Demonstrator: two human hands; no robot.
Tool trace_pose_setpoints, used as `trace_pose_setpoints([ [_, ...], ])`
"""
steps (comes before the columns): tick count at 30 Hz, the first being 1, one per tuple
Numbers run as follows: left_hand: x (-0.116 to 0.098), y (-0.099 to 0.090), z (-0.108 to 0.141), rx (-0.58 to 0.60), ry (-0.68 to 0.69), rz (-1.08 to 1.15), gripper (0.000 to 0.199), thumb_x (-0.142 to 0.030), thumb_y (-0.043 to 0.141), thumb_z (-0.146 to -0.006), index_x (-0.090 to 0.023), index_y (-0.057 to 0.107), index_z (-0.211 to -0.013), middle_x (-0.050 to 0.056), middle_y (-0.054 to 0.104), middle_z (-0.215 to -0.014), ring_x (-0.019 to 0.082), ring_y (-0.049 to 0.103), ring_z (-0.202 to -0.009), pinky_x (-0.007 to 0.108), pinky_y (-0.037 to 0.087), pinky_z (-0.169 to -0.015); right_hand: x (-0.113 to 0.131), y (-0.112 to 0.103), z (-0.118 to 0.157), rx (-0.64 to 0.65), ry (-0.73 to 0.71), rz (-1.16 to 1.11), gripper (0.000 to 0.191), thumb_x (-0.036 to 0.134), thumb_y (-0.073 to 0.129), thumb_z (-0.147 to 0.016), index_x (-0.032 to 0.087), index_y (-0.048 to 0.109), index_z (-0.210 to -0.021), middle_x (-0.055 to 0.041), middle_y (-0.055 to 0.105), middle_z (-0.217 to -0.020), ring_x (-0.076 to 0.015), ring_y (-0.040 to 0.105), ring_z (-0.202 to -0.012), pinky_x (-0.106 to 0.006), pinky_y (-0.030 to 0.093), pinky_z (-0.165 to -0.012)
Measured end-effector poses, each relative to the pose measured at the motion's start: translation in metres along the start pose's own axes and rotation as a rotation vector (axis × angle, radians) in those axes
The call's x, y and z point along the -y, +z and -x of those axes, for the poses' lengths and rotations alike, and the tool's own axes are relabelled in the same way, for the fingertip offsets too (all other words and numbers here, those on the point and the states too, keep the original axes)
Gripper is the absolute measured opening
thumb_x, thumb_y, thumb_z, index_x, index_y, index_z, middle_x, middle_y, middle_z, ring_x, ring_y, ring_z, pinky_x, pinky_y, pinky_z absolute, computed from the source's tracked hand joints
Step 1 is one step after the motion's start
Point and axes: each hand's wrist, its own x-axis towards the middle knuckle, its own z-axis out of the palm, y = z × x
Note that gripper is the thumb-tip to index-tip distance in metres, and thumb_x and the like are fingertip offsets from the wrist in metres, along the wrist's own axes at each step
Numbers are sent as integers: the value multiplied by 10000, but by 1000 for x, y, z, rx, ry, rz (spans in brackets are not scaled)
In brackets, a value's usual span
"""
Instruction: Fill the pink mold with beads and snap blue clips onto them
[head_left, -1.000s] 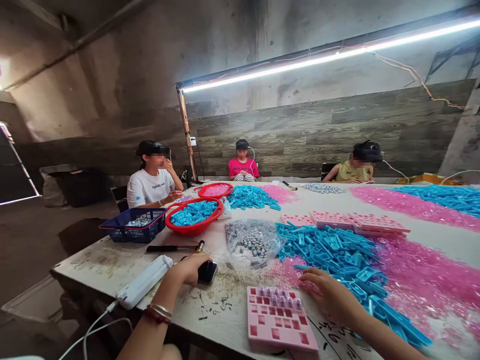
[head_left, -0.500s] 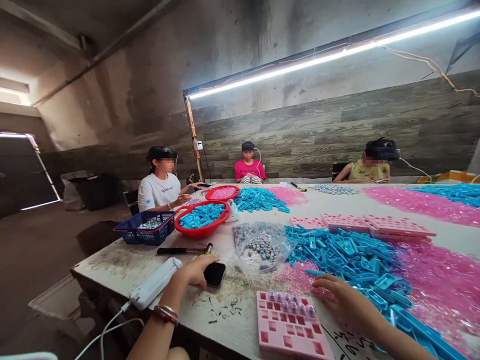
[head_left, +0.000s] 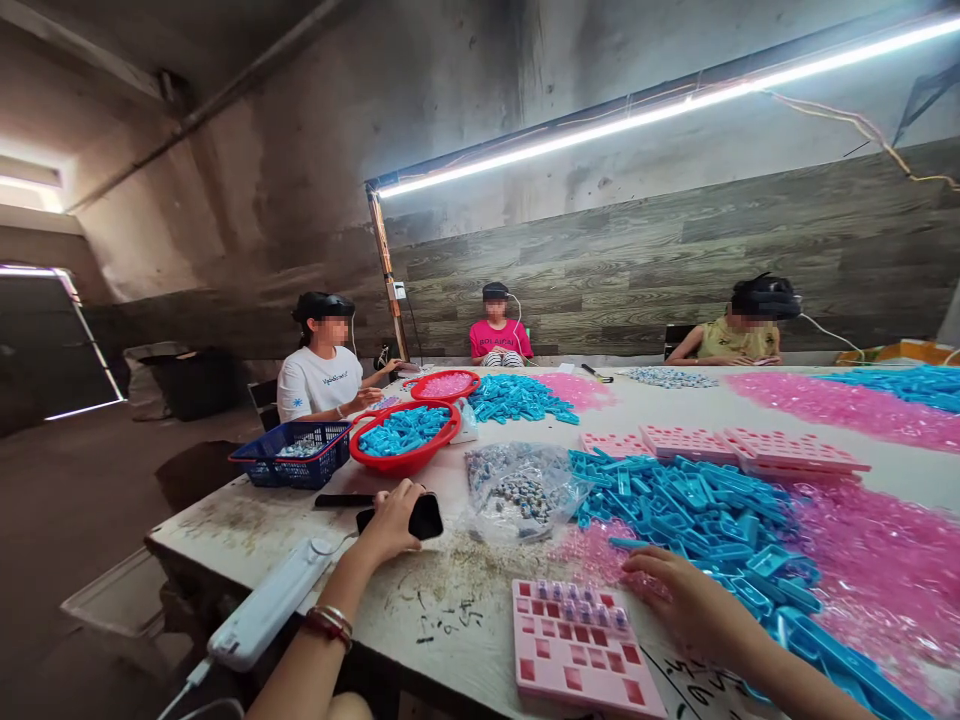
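My left hand (head_left: 394,522) is closed around a black smartphone (head_left: 426,517), fingers over its top and thumb at its near edge. A white power bank (head_left: 266,600) with a cable lies beside my left forearm, over the table's edge. On the right, my right hand (head_left: 679,590) rests palm down with fingers loosely stretched, holding nothing I can see. Its fingertips are close to a blue plastic piece (head_left: 628,544) and small pink rings (head_left: 592,545). Just left of that hand lies a pink tray (head_left: 551,632) of square slots, with lettered beads (head_left: 581,605) in its far rows.
Blue plastic pieces (head_left: 697,505) and pink rings (head_left: 877,560) are heaped to the right. A clear bag of beads (head_left: 525,495) lies ahead. Further off stand a red basket (head_left: 405,460), a blue basket (head_left: 292,470) and stacked pink trays (head_left: 795,452). Three people sit around the table.
My left hand has taken hold of the smartphone and shifted it slightly left, tilting it up. The power bank has slid left and toward me. My right hand stays put.
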Motion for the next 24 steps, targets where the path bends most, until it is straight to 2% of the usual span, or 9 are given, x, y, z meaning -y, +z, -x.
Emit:
trace_pose_setpoints([
  [4, -11, 3, -3, 28, 79, -13, 465, -170, 677, -639, -197, 460, -1049, 52, 463, -1116, 242, 423, -1096, 347, 282, -888, -4, 4, 0, -2, -10, 18, 296, 320, 420, -829, 222, 650, -987, -85, 609, -1106, -244, 571, -1007, -382, 448, -883],
  [8, -17, 5, -5, 16, 93, 4, 289, -114, 580, -720, -191, 479, -979, 36, 488, -1074, 222, 445, -1052, 338, 284, -855, -2, 4, 0, -16, 4, -12, 286, 322, 426, -825, 235, 651, -979, -87, 605, -1115, -256, 575, -993, -390, 456, -863],
  [13, -17, 4, -3, -5, 89, 22, 261, -116, 574, -740, -200, 479, -968, 25, 493, -1068, 215, 442, -1048, 334, 282, -841, -3, 5, -1, 7, 10, -28, 291, 347, 436, -819, 243, 650, -986, -79, 607, -1112, -262, 582, -980, -380, 475, -837],
  [18, -18, 0, 2, 14, 77, 51, 215, -103, 547, -778, -207, 501, -961, 17, 503, -1069, 200, 445, -1063, 322, 296, -850, -14, 11, -2, -9, -6, -15, 268, 326, 466, -802, 275, 655, -985, -55, 611, -1111, -254, 579, -1000, -346, 476, -859],
  [24, -14, -11, 13, 14, 167, 172, 202, -63, 513, -781, -204, 548, -921, 13, 529, -1030, 162, 488, -1012, 254, 358, -848, -21, 14, -2, 12, -4, -3, 277, 337, 460, -811, 265, 649, -1000, -62, 595, -1138, -259, 569, -1022, -387, 463, -887],
])
